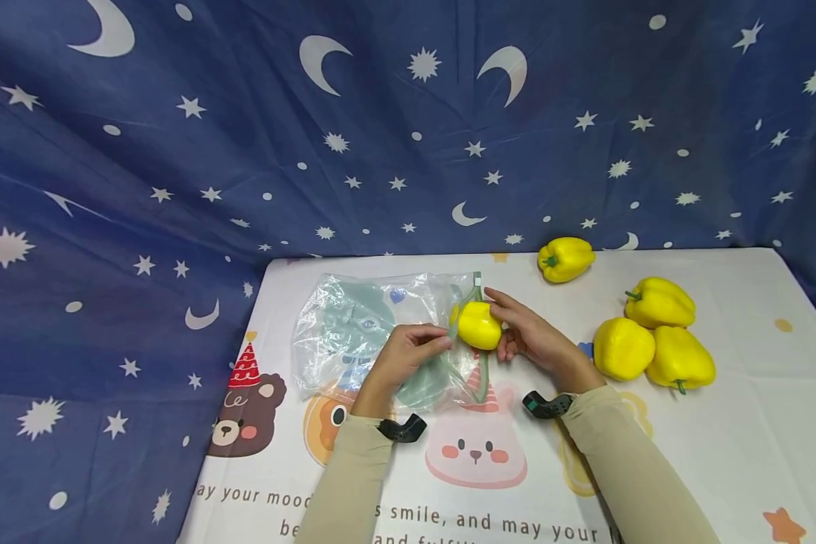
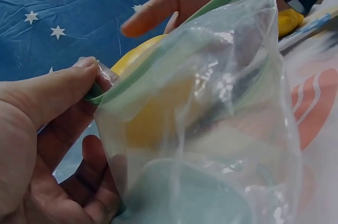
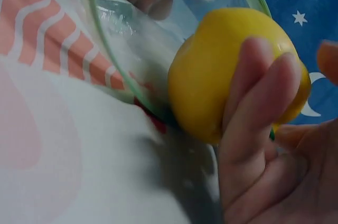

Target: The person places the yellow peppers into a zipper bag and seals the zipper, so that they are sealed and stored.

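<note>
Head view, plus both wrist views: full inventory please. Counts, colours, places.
Tablecloth: 1, white with coloured prints and lettering, foreground
Backdrop: 1, dark blue with white moons and stars, behind and beside the tablecloth
Bag: 1, clear with green edging, tablecloth's left half
Held pepper: 1, yellow, at the bag's mouth
Back pepper: 1, yellow, tablecloth's back edge
Clustered peppers: 3, yellow, right side
Wrist cameras: 2, black, one per wrist
Sleeves: 2, beige, one per arm
Left grip: 1, bare hand, pinching the bag's edge
Right grip: 1, bare hand, holding the pepper at the bag's mouth
</note>
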Motion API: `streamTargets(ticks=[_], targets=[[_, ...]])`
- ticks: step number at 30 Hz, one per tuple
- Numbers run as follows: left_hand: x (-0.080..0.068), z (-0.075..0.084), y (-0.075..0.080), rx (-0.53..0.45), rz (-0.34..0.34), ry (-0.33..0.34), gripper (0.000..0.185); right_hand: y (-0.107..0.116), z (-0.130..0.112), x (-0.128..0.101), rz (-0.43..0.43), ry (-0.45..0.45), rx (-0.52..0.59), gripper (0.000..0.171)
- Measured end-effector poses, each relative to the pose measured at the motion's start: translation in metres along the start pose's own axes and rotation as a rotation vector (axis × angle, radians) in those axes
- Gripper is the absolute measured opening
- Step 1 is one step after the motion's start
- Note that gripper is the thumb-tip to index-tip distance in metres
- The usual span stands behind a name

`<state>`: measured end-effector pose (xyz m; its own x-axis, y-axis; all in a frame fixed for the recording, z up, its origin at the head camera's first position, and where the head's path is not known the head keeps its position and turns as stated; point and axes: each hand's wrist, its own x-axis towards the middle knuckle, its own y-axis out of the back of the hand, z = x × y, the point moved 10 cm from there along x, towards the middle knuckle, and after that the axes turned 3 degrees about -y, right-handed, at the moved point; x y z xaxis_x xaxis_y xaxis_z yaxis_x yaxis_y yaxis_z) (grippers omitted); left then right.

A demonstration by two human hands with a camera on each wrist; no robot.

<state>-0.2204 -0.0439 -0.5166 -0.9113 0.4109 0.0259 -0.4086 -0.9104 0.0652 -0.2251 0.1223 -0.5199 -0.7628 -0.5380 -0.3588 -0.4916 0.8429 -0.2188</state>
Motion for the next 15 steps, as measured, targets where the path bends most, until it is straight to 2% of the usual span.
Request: streamTargets(ticks=[3, 6, 10, 15], targets=[[0.000, -0.004, 0.002, -0.019, 0.008, 0.021, 0.028, -0.004, -0.002, -0.001, -0.087, 0.017, 0.138, 0.056], [-0.002, 0.006, 0.001, -0.048, 0.004, 0.024, 0.026, -0.005, -0.001, 0.000, -0.125, 0.025, 0.185, 0.056], [-0.005, 0.019, 0.000, -0.069, -0.003, 0.025, 0.025, -0.004, 0.000, 0.003, -0.104, 0.028, 0.148, 0.059], [-0.004, 0.019, 0.000, -0.082, 0.000, 0.015, 0.025, 0.000, 0.002, 0.009, 0.017, 0.053, 0.020, 0.058]])
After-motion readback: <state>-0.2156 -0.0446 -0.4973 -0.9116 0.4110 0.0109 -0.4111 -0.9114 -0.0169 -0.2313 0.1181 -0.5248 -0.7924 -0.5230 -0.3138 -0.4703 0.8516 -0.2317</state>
